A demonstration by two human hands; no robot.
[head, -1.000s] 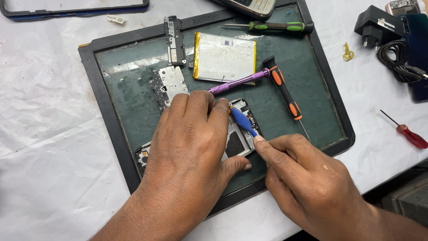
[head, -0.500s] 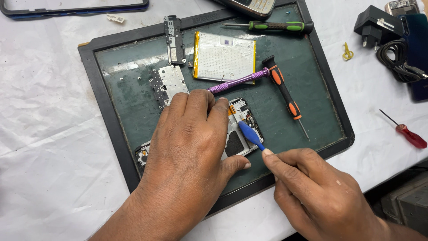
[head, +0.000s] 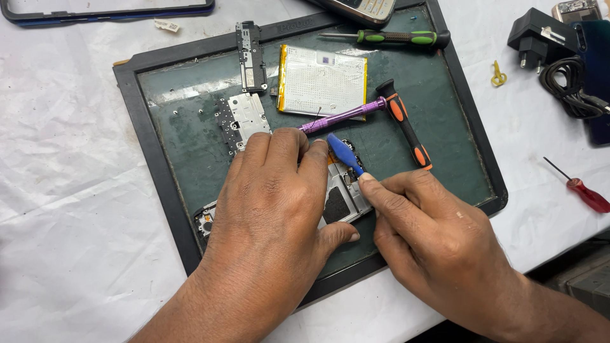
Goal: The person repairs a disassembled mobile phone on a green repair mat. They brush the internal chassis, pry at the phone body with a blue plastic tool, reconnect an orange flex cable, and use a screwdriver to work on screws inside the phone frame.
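Mid-frame, the left hand (head: 273,209) lies flat, fingers together, on the phone (head: 343,200); tools crowd its upper edge. The right hand (head: 438,241) pinches a blue pick (head: 344,153).

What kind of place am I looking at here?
Likely a phone repair bench: an opened phone lies on a dark work mat, beside a loose flat battery and small screwdrivers such as the green one.
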